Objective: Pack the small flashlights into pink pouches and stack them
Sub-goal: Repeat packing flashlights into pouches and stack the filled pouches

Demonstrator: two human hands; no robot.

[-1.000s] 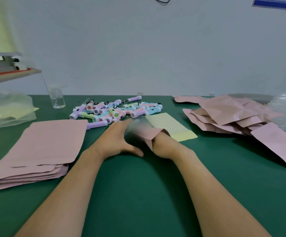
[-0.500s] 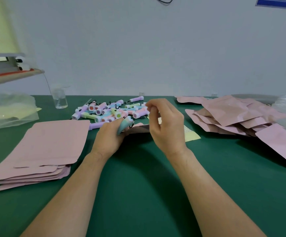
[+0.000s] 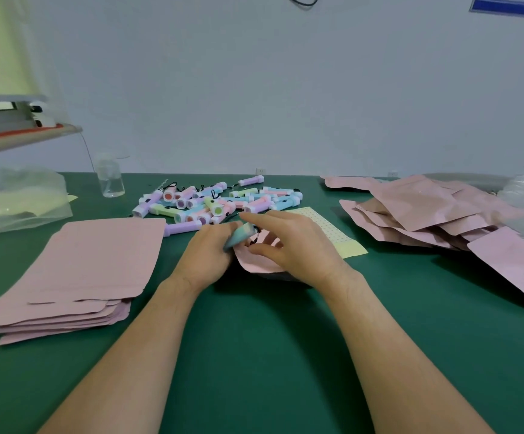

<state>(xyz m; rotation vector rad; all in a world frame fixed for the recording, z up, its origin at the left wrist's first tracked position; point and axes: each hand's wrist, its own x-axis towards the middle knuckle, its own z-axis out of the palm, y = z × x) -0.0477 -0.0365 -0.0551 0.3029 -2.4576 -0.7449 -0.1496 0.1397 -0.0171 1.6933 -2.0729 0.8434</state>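
On the green table (image 3: 254, 355), the right hand (image 3: 298, 245), fingers half-curled, pinches the mouth of a pink paper pouch (image 3: 254, 261). The left hand (image 3: 207, 255) grips a small pale-blue plastic flashlight (image 3: 238, 238) just above the pouch's edge, its long axis slanting from near-left to far-right.

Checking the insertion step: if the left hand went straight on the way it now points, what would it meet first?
Most likely the pink pouch that the right hand holds: the left hand aims its blue flashlight at its mouth. Depth is unclear; the right hand itself may come first.
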